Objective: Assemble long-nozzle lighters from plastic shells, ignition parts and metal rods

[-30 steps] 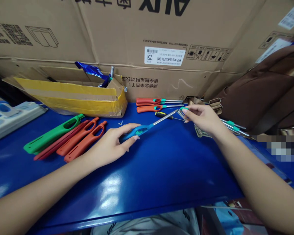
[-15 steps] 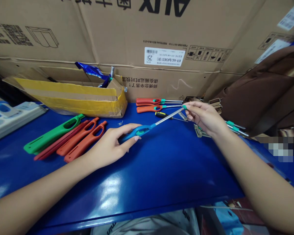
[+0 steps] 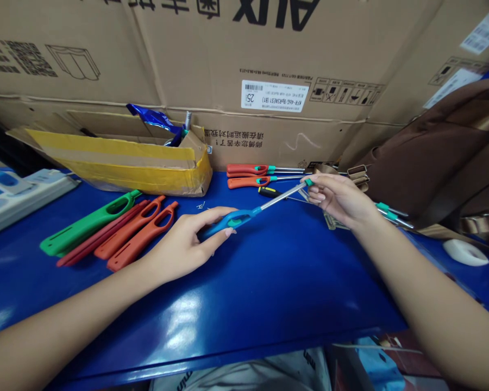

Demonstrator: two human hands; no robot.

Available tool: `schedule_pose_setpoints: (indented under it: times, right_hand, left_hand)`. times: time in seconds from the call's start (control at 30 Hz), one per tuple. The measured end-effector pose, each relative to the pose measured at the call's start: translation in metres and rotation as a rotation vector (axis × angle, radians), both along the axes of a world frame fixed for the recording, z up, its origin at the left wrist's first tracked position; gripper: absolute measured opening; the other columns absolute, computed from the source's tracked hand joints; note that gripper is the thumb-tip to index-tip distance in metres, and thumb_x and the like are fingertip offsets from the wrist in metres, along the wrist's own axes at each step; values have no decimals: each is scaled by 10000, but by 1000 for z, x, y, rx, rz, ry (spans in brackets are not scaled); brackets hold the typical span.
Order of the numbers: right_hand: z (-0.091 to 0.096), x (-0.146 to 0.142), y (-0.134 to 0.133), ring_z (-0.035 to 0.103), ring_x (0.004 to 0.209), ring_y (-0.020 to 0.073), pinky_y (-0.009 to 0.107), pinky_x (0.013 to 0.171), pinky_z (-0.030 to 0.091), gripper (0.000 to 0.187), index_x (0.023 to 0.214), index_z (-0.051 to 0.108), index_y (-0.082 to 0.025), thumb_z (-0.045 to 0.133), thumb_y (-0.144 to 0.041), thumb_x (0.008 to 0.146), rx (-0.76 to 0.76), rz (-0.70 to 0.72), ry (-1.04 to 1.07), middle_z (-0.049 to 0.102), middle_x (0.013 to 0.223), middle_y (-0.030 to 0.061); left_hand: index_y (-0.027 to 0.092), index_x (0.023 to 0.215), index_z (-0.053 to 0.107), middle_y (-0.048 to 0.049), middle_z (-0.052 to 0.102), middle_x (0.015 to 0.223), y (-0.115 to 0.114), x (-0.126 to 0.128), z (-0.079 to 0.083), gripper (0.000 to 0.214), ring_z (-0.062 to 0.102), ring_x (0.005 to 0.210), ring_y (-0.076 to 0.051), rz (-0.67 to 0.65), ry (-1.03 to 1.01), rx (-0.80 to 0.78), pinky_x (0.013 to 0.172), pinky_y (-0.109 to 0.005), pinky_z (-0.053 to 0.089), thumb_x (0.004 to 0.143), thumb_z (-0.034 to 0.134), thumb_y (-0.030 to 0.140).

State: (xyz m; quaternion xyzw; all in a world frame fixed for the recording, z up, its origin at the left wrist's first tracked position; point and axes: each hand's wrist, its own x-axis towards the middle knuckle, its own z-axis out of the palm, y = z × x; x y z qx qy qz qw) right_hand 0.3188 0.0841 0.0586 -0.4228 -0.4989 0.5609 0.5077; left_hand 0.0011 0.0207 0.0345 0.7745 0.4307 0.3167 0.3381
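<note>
My left hand [image 3: 187,244] is wrapped round the blue handle of a long-necked lighter [image 3: 279,196], whose metal tube points up to the right. A green trigger shows in the handle's opening. At the tube's far end, my right hand [image 3: 338,200] pinches a small green piece [image 3: 308,182]; whether it sits on the tube or just touches it, I cannot tell. Left of my left hand lie a green handle shell [image 3: 85,225], a dark red shell [image 3: 101,234] and orange shells [image 3: 140,239]. Beyond the tube rest orange lighters [image 3: 246,182] with metal necks.
Behind the lighter lies a yellow-and-black screwdriver [image 3: 269,191]. Tiny screws [image 3: 201,206] are scattered near a yellow-taped cardboard box [image 3: 146,168]. A power strip [image 3: 28,195] stands at left, a brown bag [image 3: 440,157] and white roll [image 3: 465,252] at right. Large cardboard [image 3: 179,65] backs the blue table [image 3: 244,293].
Little has moved. My right hand and the green piece have shifted slightly down and right at the tube's tip. My left hand keeps its hold on the lighter.
</note>
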Motion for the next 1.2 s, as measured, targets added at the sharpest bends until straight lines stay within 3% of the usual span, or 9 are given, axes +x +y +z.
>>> schedule_pose_setpoints:
  times: [0.2, 0.4, 0.57, 0.83, 1.0, 1.2]
  right_hand:
    - [-6, -7, -3, 354, 559, 71, 240, 484, 314, 271, 789, 719, -141, 890, -306, 661, -58, 72, 72, 453, 658, -31]
    - [-12, -10, 0, 332, 534, 62, 224, 478, 328, 288, 749, 658, -167, 886, -335, 700, -40, 64, 101, 391, 640, -60]
    - [-16, -12, -1, 341, 544, 66, 239, 491, 324, 306, 764, 696, -153, 900, -365, 680, 4, 33, 75, 427, 639, -47]
    - [-15, -11, 0, 301, 528, 68, 231, 469, 258, 335, 716, 731, -162, 952, -361, 563, -52, 16, 89, 420, 565, -55]
    - [-17, -26, -13, 316, 473, 43, 237, 480, 225, 410, 549, 586, -160, 933, -357, 642, -67, 117, 9, 429, 512, -59]
    - [-25, -57, -37, 390, 498, 60, 254, 515, 255, 330, 775, 714, -149, 889, -421, 708, -58, 208, 18, 505, 543, -59]
  left_hand:
    - [244, 1307, 658, -47, 768, 1086, -2, 2, -2, 384, 672, 726, -161, 13, 17, 11, 538, -221, 492, 965, 615, 412]
    - [211, 1312, 642, -68, 760, 1134, -3, 4, -7, 409, 722, 915, -222, 27, -19, -29, 716, -277, 570, 964, 607, 423]
    - [201, 1306, 649, -76, 763, 1104, -4, 5, -8, 411, 718, 897, -224, 22, -28, -42, 758, -302, 579, 957, 610, 415]
    - [206, 1271, 674, -58, 771, 989, -7, 7, -6, 391, 698, 796, -203, 28, -11, -32, 669, -274, 558, 942, 619, 411]
    - [204, 1260, 678, -47, 769, 975, -8, 9, -6, 374, 697, 807, -199, 6, -9, -25, 705, -277, 560, 951, 612, 404]
    - [209, 1286, 653, -40, 769, 1075, -11, 12, -7, 358, 714, 898, -196, -27, -47, -9, 824, -285, 560, 972, 608, 374]
